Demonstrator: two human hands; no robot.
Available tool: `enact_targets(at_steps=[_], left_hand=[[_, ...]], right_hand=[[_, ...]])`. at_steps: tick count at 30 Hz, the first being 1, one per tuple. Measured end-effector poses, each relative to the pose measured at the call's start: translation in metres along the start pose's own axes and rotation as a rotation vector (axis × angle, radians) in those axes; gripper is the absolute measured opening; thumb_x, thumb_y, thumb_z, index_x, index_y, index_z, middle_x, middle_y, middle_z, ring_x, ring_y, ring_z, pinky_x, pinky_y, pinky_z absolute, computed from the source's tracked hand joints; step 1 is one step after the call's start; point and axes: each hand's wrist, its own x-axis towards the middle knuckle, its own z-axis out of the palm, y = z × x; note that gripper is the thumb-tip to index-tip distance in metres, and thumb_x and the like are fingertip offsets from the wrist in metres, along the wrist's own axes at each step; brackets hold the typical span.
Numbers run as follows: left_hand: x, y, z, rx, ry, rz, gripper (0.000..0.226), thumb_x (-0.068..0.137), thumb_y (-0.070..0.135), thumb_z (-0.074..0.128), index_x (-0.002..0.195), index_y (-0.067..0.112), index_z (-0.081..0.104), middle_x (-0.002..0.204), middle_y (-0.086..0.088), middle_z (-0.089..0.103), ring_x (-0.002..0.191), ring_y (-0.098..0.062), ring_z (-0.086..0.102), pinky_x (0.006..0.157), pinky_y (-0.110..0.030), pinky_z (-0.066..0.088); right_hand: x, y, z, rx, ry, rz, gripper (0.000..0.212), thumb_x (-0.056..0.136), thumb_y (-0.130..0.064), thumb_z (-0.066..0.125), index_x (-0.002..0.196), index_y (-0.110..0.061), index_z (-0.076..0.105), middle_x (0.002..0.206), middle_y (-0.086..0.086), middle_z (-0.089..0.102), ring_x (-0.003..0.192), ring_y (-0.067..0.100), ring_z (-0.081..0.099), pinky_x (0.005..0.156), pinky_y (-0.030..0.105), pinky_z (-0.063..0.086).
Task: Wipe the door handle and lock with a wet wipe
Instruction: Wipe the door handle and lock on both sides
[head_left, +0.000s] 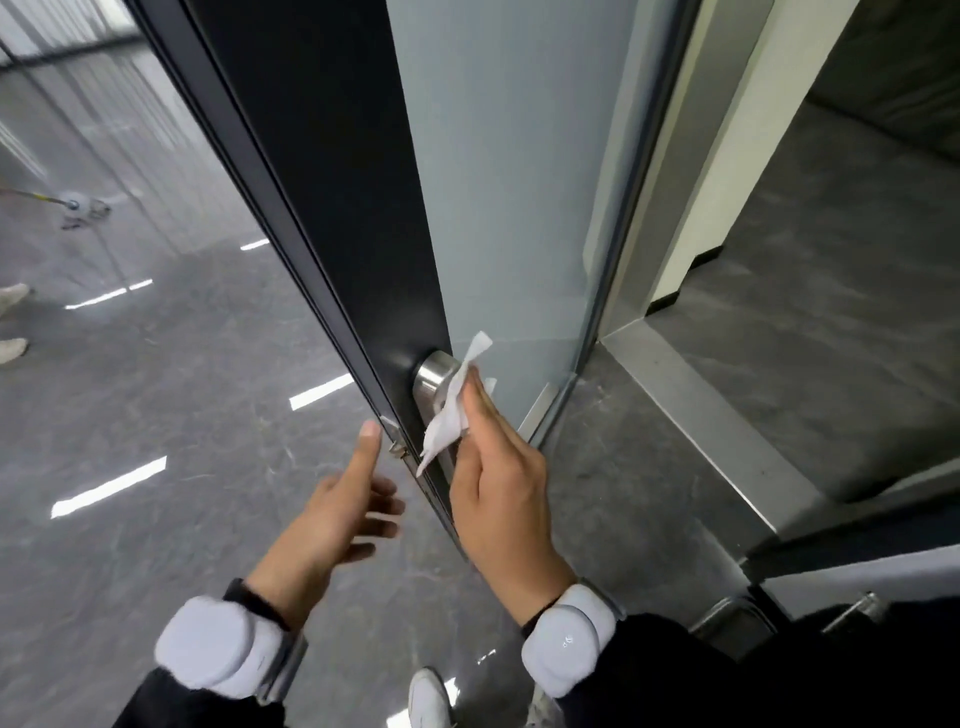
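At frame centre, the right hand (501, 483) pinched one white wet wipe (451, 410) against the single steel door handle (435, 375). The left hand (337, 512) hovered open, empty, lower-centre left.

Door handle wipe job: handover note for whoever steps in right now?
Right hand: pinches the wet wipe, pressing it on the steel door handle.
Left hand: open and empty, thumb close to the door edge by the latch; contact unclear.
Done: wipe is on the handle's base; how much is already clean can't be judged.
Left: finish the handle, then the lock, hidden behind wipe and hand.
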Motion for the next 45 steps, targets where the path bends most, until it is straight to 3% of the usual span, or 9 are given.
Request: enact_targets(at_steps=[4, 9, 18, 22, 27, 31, 34, 39, 45], left_hand=[[-0.012, 0.029, -0.022, 0.42, 0.386, 0.694, 0.072, 0.083, 0.077, 0.043, 0.067, 0.007, 0.047, 0.059, -0.007, 0.053, 0.058, -0.026, 0.053, 0.056, -0.039, 0.042], [0.001, 0.054, -0.03, 0.498, 0.374, 1.004, 0.057, 0.085, 0.057, 0.058, 0.055, 0.014, 0.036, 0.053, 0.0, 0.041, 0.052, -0.019, 0.043, 0.05, -0.033, 0.035], [0.016, 0.058, -0.048, 0.458, 0.322, 1.006, 0.064, 0.082, 0.058, 0.064, 0.05, 0.01, 0.038, 0.04, 0.001, 0.038, 0.044, -0.014, 0.043, 0.046, -0.017, 0.035], [0.019, 0.06, -0.062, 0.649, 0.301, 1.102, 0.057, 0.082, 0.059, 0.064, 0.053, 0.016, 0.04, 0.048, 0.004, 0.045, 0.049, -0.013, 0.044, 0.051, -0.022, 0.034], [0.028, 0.056, -0.072, 0.765, 0.26, 1.183, 0.046, 0.087, 0.052, 0.064, 0.064, 0.02, 0.04, 0.065, 0.004, 0.054, 0.068, -0.015, 0.051, 0.059, -0.03, 0.04], [0.031, 0.055, -0.073, 0.734, 0.254, 1.188, 0.044, 0.089, 0.047, 0.062, 0.064, 0.019, 0.039, 0.064, 0.003, 0.051, 0.067, -0.014, 0.05, 0.06, -0.025, 0.039], [0.031, 0.055, -0.073, 0.707, 0.248, 1.176, 0.044, 0.089, 0.045, 0.062, 0.063, 0.018, 0.04, 0.063, 0.003, 0.051, 0.067, -0.013, 0.052, 0.061, -0.02, 0.038], [0.03, 0.055, -0.072, 0.67, 0.245, 1.147, 0.045, 0.088, 0.043, 0.066, 0.062, 0.018, 0.04, 0.062, 0.003, 0.049, 0.057, -0.011, 0.048, 0.057, -0.02, 0.034], [0.028, 0.057, -0.071, 0.604, 0.239, 1.11, 0.047, 0.089, 0.042, 0.066, 0.058, 0.018, 0.041, 0.057, 0.003, 0.048, 0.058, -0.013, 0.047, 0.055, -0.013, 0.031]], right_hand=[[0.003, 0.0, 0.012, -0.06, 0.071, -0.033, 0.051, 0.098, -0.001, 0.048, 0.147, -0.006, 0.041, 0.15, 0.011, 0.05, 0.138, 0.018, 0.048, 0.11, 0.029, 0.045], [-0.035, 0.022, 0.048, -0.204, 0.007, -0.001, 0.066, 0.089, 0.006, 0.056, 0.15, -0.01, 0.038, 0.152, 0.01, 0.047, 0.138, 0.02, 0.048, 0.107, 0.029, 0.047], [-0.072, 0.033, 0.096, -0.166, 0.13, 0.133, 0.067, 0.081, 0.012, 0.048, 0.144, -0.01, 0.048, 0.147, 0.01, 0.054, 0.135, 0.019, 0.051, 0.107, 0.029, 0.046], [-0.094, 0.042, 0.113, -0.004, 0.256, 0.434, 0.066, 0.084, 0.006, 0.045, 0.143, -0.023, 0.053, 0.137, 0.0, 0.063, 0.124, 0.012, 0.061, 0.098, 0.029, 0.052], [-0.049, 0.064, 0.123, 0.124, 0.381, 0.77, 0.034, 0.09, -0.008, 0.04, 0.099, -0.02, 0.071, 0.092, 0.0, 0.077, 0.086, 0.022, 0.07, 0.079, 0.036, 0.056], [-0.043, 0.067, 0.142, 0.099, 0.308, 0.873, 0.043, 0.088, 0.005, 0.042, 0.098, -0.023, 0.073, 0.09, 0.001, 0.076, 0.084, 0.022, 0.066, 0.076, 0.027, 0.05], [-0.043, 0.079, 0.147, 0.183, 0.283, 1.047, 0.048, 0.084, 0.005, 0.039, 0.064, -0.032, 0.062, 0.076, -0.008, 0.072, 0.079, 0.022, 0.067, 0.069, 0.023, 0.044], [-0.037, 0.058, 0.141, 0.21, 0.34, 1.02, 0.047, 0.082, 0.004, 0.038, 0.069, -0.029, 0.068, 0.07, -0.013, 0.073, 0.078, 0.016, 0.07, 0.076, 0.026, 0.054], [-0.018, 0.018, 0.105, 1.051, 0.63, 1.09, 0.048, 0.091, 0.017, 0.038, 0.07, -0.01, 0.072, 0.075, 0.006, 0.075, 0.071, 0.016, 0.071, 0.076, 0.031, 0.061]])
